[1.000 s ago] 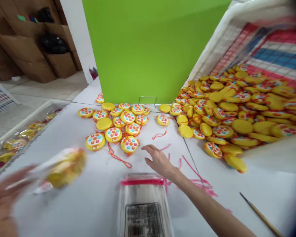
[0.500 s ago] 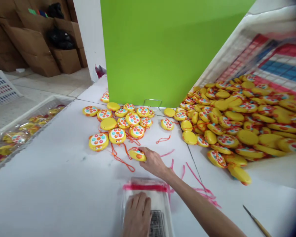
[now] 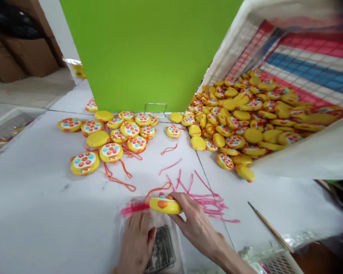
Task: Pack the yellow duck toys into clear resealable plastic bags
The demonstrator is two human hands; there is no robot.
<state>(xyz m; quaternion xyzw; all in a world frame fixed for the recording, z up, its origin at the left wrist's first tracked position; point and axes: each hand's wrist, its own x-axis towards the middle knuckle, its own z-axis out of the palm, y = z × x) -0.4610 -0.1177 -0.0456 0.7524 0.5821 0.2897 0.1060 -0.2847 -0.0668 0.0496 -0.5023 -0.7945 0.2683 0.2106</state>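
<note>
My right hand (image 3: 198, 224) pinches a yellow turtle-like toy (image 3: 166, 206) by its edge, with an orange cord loop trailing off it. The toy is above the upper end of a clear plastic bag (image 3: 167, 232) that has a pink top strip and black print. My left hand (image 3: 137, 239) lies on that bag with its fingers stretched toward the strip. Beyond the hands, a loose group of similar toys (image 3: 111, 152) lies on the white table, with coloured bumps on white faces and orange cords.
A white basket (image 3: 263, 163) on its side spills many toys at right. A green panel (image 3: 148, 57) stands behind. Pink strips (image 3: 208, 203) and a wooden-handled tool (image 3: 270, 226) lie right of my hands. A tray of bagged toys (image 3: 2, 140) is at left.
My right hand has brought the toy from beside the group back toward me, over the bag. My left hand remains on the bag, its fingers nearer the pink strip. The view has shifted right.
</note>
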